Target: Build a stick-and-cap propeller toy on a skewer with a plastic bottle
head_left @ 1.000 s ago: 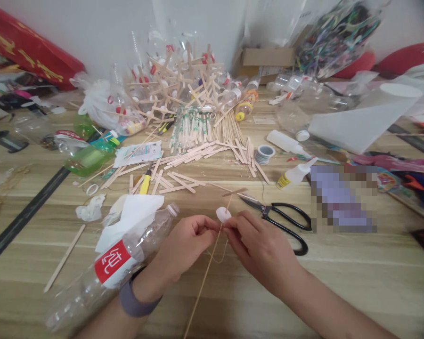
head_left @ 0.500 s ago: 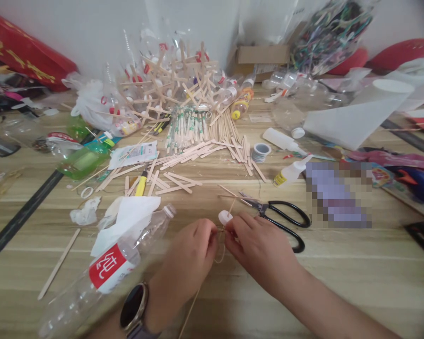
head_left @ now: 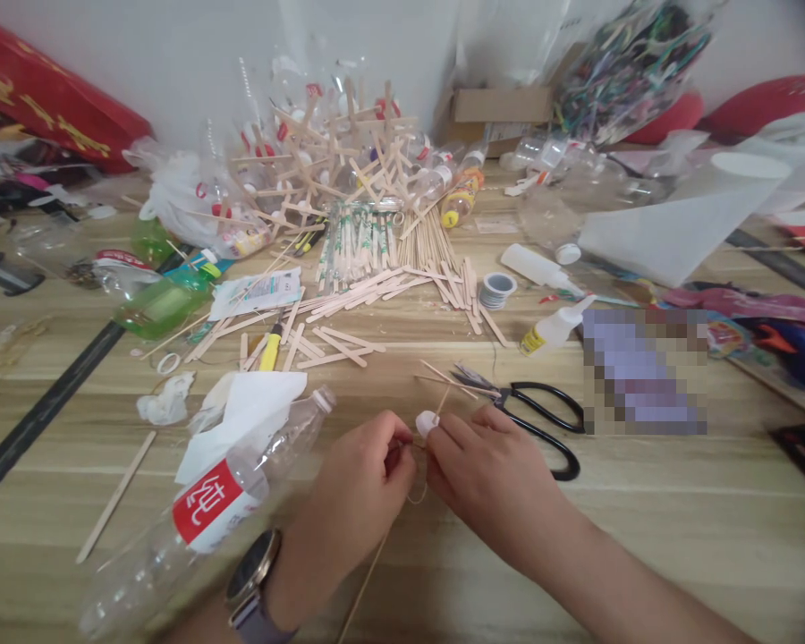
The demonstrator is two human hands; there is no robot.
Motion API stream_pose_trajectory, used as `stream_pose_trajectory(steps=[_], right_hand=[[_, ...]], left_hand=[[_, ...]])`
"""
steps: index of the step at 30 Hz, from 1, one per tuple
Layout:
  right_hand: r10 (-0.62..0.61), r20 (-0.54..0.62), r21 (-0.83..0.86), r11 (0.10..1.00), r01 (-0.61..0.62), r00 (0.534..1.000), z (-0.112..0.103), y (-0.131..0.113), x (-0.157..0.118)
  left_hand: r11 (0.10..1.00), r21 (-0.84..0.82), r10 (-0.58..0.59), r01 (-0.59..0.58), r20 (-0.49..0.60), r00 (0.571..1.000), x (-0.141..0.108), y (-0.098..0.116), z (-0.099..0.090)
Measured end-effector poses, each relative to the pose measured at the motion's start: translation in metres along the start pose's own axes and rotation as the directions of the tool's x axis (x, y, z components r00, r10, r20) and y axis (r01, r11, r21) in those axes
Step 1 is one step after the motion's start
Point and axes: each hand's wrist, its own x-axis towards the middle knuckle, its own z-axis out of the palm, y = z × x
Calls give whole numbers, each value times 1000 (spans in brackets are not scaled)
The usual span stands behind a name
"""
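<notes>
Both hands are close together over the table near its middle front. My left hand pinches a thin pale cord that hangs in a small loop between the hands. My right hand is closed at the white bottle cap, from which a thin wooden skewer sticks up; its fingertips are partly hidden. Another thin stick runs below my left hand toward the front edge. Black-handled scissors lie just behind my right hand, with thin sticks across the blades.
An empty plastic bottle with a red label lies left, beside white paper and one craft stick. Behind are a yellow-handled knife, loose craft sticks, a thread spool, a glue bottle and heaped bottles.
My left fingers have shifted slightly at the cord, and my right hand has turned a little over the cap, which now tilts and is more covered.
</notes>
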Motion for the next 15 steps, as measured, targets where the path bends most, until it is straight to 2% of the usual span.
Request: stream_pose_trajectory(steps=[7, 11, 15], right_hand=[[100, 14, 95, 990, -101, 995, 0, -4, -1], [226, 84, 209, 948, -239, 971, 5, -4, -3], [266, 108, 303, 909, -286, 958, 8, -4, -5]], left_hand=[[984, 116, 134, -135, 13, 991, -8, -3, 6], [984, 151, 92, -90, -7, 996, -10, -1, 7], [981, 184, 68, -58, -50, 996, -11, 0, 6]])
